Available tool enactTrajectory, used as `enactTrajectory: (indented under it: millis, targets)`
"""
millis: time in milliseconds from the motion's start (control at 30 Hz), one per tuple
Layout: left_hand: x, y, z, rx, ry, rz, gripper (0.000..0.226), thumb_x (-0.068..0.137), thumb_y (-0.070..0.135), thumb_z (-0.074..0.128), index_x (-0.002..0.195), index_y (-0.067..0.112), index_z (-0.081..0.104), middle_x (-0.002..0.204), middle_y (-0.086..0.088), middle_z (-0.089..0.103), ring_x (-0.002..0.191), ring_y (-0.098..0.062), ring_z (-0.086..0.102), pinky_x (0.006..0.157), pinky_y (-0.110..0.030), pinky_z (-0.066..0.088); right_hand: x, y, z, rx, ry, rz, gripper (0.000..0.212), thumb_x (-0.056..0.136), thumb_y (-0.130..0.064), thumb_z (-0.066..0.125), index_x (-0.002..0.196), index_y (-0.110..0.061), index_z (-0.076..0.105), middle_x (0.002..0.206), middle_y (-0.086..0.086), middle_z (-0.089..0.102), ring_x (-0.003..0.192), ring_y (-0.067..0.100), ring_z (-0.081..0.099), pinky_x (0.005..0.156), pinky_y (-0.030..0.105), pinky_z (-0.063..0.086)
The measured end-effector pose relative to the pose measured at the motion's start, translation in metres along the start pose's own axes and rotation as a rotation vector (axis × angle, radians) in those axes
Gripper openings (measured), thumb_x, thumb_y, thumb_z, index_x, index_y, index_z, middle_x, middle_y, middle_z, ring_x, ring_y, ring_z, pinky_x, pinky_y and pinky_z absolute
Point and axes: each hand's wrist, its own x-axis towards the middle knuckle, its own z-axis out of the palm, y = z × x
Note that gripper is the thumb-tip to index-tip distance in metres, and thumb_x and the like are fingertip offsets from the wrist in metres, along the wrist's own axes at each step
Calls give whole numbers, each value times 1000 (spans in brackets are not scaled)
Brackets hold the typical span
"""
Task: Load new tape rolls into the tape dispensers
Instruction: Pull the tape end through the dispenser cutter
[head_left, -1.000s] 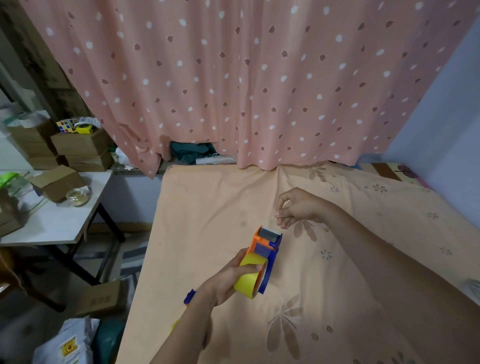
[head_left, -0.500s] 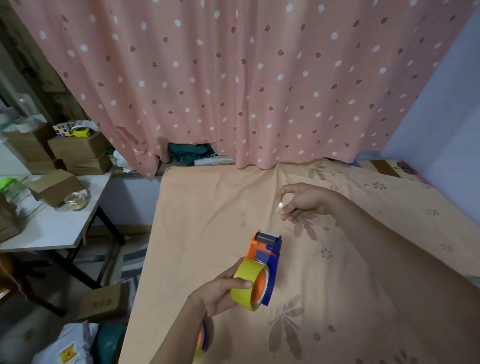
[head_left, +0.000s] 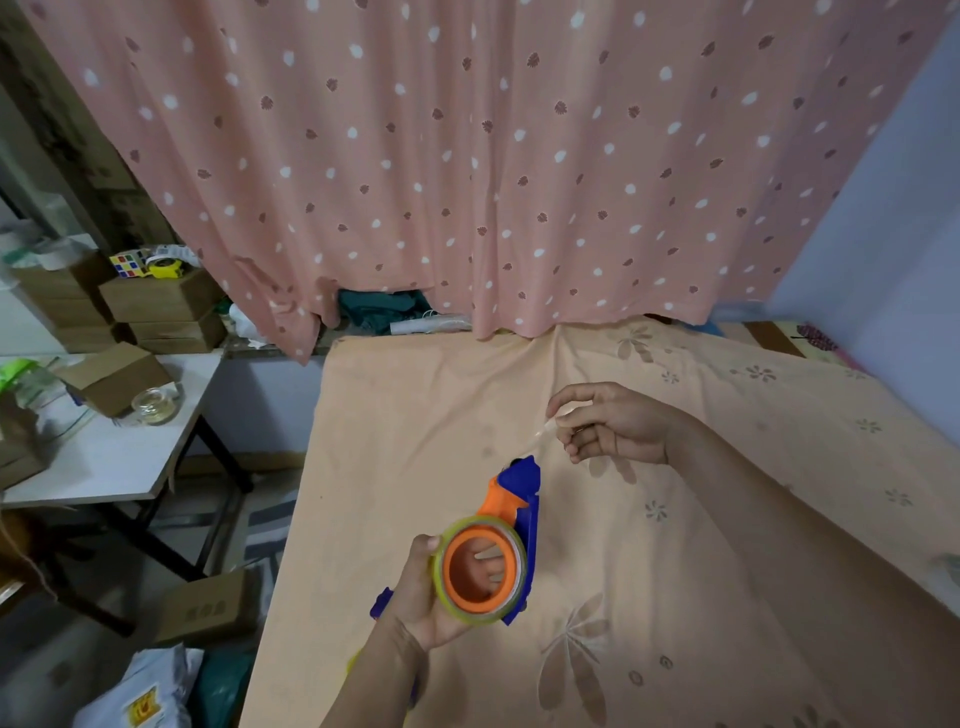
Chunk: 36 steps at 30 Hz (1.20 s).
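Left hand (head_left: 423, 597) clenched around dispenser (head_left: 511, 506), held above bed (head_left: 395, 447); blue-orange body, nose pointing away. Yellowish roll (head_left: 480, 569) seated on orange hub, fingers visible through the core. Right hand (head_left: 613, 423) up beyond the nose, thumb and forefinger pinching clear tape end (head_left: 543, 431); strip runs back toward dispenser nose. Second clear roll (head_left: 154, 405) on tabletop (head_left: 119, 457), far left.

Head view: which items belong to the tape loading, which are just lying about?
In use: blue-and-orange plastic tape dispenser, yellowish clear tape roll, left hand, right hand pinching the tape end.

Lying about: brown cardboard boxes, colourful puzzle cube, white folding table.
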Motion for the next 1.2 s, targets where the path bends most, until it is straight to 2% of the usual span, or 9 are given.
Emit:
enactTrajectory:
  millis: [167, 367, 433, 533, 600, 733, 967, 1067, 1200]
  targets:
    - [1, 0, 8, -82, -145, -32, 112, 67, 40, 78, 153, 4, 17, 122, -29, 56, 102, -42, 64, 87, -50, 51, -3, -1, 1, 13, -25, -17, 19, 93, -2, 60, 107, -15, 63, 71, 14, 63, 61, 24, 63, 61, 34, 57]
    - [1, -1, 12, -96, -111, -53, 105, 62, 42, 77, 147, 3, 30, 113, -27, 57, 90, -37, 62, 79, -43, 51, 1, -1, 11, -6, 91, -2, 19, 89, 4, 50, 89, -15, 55, 58, 6, 42, 51, 20, 42, 49, 28, 43]
    - [0, -1, 12, -101, -110, -44, 101, 63, 44, 76, 145, 2, 34, 113, -27, 57, 90, -36, 60, 79, -41, 50, 2, 1, 14, -1, 114, 5, 19, 88, 5, 51, 85, -11, 60, 59, 8, 48, 51, 22, 48, 51, 29, 48]
    - [-1, 2, 10, -113, -101, -31, 98, 67, 48, 70, 147, 0, 39, 115, -27, 56, 93, -36, 59, 81, -40, 52, 1, 4, 17, 32, 99, 17, 13, 93, 4, 56, 95, -3, 65, 68, 15, 63, 65, 29, 70, 64, 35, 60]
    - [-2, 2, 7, -123, -94, -29, 98, 69, 48, 68, 148, 1, 35, 116, -27, 56, 95, -36, 59, 82, -40, 52, 0, 6, 18, 74, 81, 32, 12, 96, 3, 55, 104, 2, 65, 75, 19, 68, 76, 33, 75, 70, 36, 62]
    - [-2, -1, 4, -147, -87, -16, 94, 72, 49, 63, 148, -1, 40, 118, -28, 55, 98, -37, 58, 85, -42, 54, -2, 8, 20, 144, 74, 47, 19, 97, -2, 60, 110, 10, 62, 92, 26, 74, 96, 38, 74, 75, 34, 62]
    - [0, 1, 4, -189, -71, 16, 92, 73, 51, 61, 149, 1, 43, 121, -25, 57, 101, -32, 60, 93, -40, 49, 2, 17, 18, 203, 25, -20, 36, 83, -9, 75, 112, 10, 64, 111, 28, 71, 109, 37, 70, 81, 32, 61]
    - [1, 2, 4, -210, -85, 42, 95, 75, 55, 56, 152, 9, 25, 121, -22, 57, 101, -28, 60, 92, -36, 49, 3, 20, 22, 74, 63, -62, 24, 85, -2, 76, 108, 2, 70, 110, 24, 73, 104, 36, 72, 81, 30, 61]
    - [2, 1, 5, -285, -102, 68, 98, 74, 55, 62, 152, 13, 22, 121, -19, 58, 100, -25, 60, 90, -34, 52, 10, 30, 42, -36, 279, -235, 5, 83, -10, 80, 88, -9, 80, 90, 8, 77, 82, 23, 72, 70, 30, 62]
